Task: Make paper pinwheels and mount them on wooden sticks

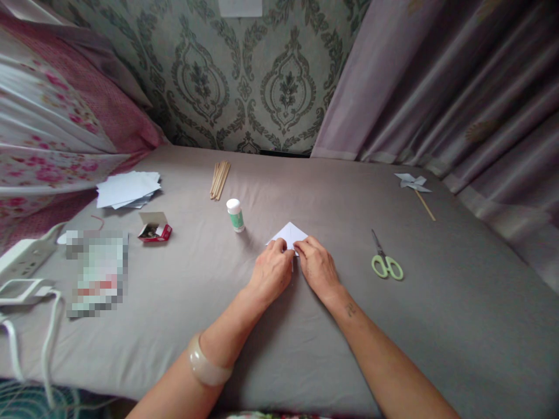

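A small sheet of white paper (pixel 290 231) lies in front of me at the middle of the cloth-covered surface, one corner pointing away. My left hand (pixel 274 265) is closed on its near left edge, fingers curled under. From the right, my right hand (pixel 318 265) pinches the near right edge between thumb and forefinger. Both hands almost meet at the near side of the paper, and they hide its lower part. A glue bottle (pixel 236 216) with a white cap and green label stands upright to the left of the paper. Scissors (pixel 386 262) with green handles lie to the right.
Wooden sticks (pixel 220 181) lie at the back, left of centre. A stack of white paper sheets (pixel 128 189), an open red box (pixel 155 228) and a white power strip (pixel 27 259) are on the left. A paper pinwheel (pixel 413 183) on a stick lies far right.
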`<state>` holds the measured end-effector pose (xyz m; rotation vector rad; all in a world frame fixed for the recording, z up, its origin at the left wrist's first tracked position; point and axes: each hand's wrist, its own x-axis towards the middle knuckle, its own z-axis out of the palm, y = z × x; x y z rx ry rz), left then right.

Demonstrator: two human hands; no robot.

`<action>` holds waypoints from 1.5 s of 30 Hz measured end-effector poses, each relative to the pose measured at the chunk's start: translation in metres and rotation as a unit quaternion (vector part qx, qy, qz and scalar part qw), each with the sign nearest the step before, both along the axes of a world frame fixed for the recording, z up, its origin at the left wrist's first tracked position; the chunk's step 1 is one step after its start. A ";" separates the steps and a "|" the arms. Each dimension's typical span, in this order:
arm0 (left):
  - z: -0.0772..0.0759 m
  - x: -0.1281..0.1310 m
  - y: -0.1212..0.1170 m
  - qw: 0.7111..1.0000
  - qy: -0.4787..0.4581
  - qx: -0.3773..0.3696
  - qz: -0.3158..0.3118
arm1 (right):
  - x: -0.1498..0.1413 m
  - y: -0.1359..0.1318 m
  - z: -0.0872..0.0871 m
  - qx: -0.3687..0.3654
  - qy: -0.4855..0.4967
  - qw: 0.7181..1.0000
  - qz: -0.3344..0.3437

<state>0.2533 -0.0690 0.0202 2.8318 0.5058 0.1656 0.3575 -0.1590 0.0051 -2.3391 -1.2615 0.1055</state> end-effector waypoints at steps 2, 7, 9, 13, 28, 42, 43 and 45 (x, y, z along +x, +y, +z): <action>0.001 0.000 0.000 1.000 0.003 0.000 0.001 | 0.000 0.000 0.001 -0.002 0.000 1.000 0.001; 0.003 0.000 0.000 1.000 0.003 -0.001 0.001 | -0.001 0.000 0.001 -0.010 -0.010 1.000 -0.002; 0.004 0.000 0.000 1.000 -0.001 -0.005 0.001 | 0.000 0.000 0.000 -0.013 -0.016 1.000 -0.003; 0.004 0.000 0.000 1.000 -0.007 -0.008 0.002 | 0.001 0.000 0.001 -0.029 -0.018 0.999 0.009; 0.009 -0.005 0.016 0.953 -0.241 -0.151 0.106 | 0.024 0.014 0.051 -0.198 -0.055 0.970 0.130; 0.017 -0.007 0.037 0.867 -0.409 -0.182 0.217 | 0.038 0.031 0.054 -0.237 0.013 0.963 0.128; 0.019 -0.008 0.037 0.865 -0.414 -0.181 0.219 | 0.041 0.031 0.052 -0.231 0.021 0.964 0.131; 0.021 -0.008 0.039 0.859 -0.424 -0.179 0.222 | 0.047 0.030 0.047 -0.216 0.040 0.966 0.139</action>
